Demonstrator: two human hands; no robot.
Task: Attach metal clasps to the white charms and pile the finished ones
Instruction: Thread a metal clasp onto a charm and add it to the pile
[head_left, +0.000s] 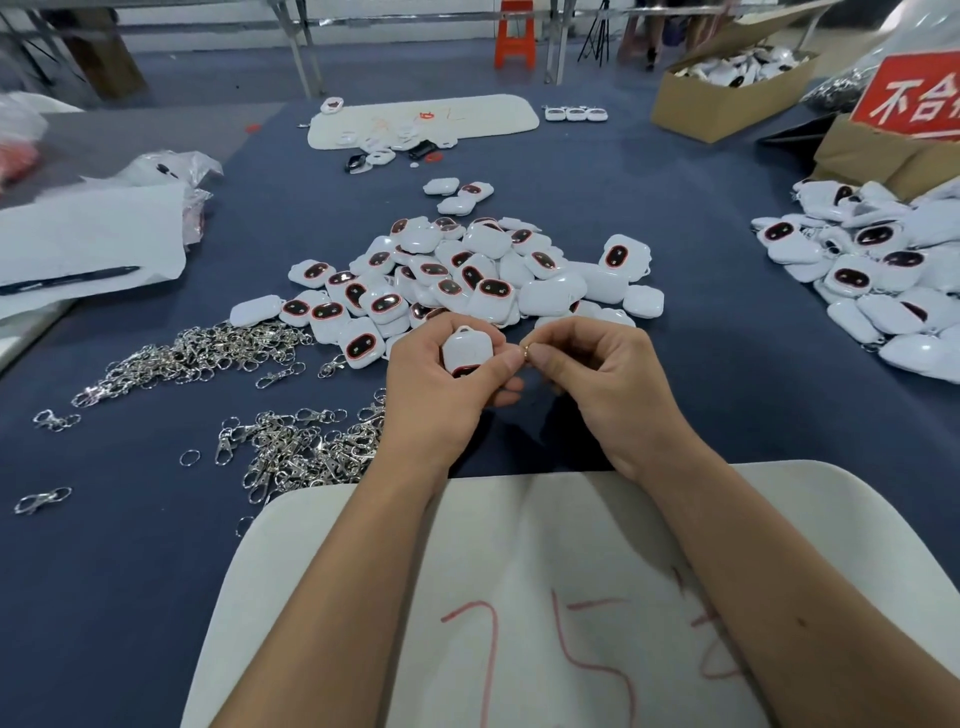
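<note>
Left hand (441, 374) grips one white charm (466, 352), loop end turned away from the person, probably so the loop stays exposed for threading. Right hand (582, 364) pinches a small metal ring (525, 353) between thumb and forefinger, just beside the charm's right edge, not yet through the loop. Loose clasps (291, 447) lie left of the hands, within easy reach. Unfinished charms (467, 275) are heaped just beyond the hands; another pile (872, 275) sits far right, likely finished ones.
</note>
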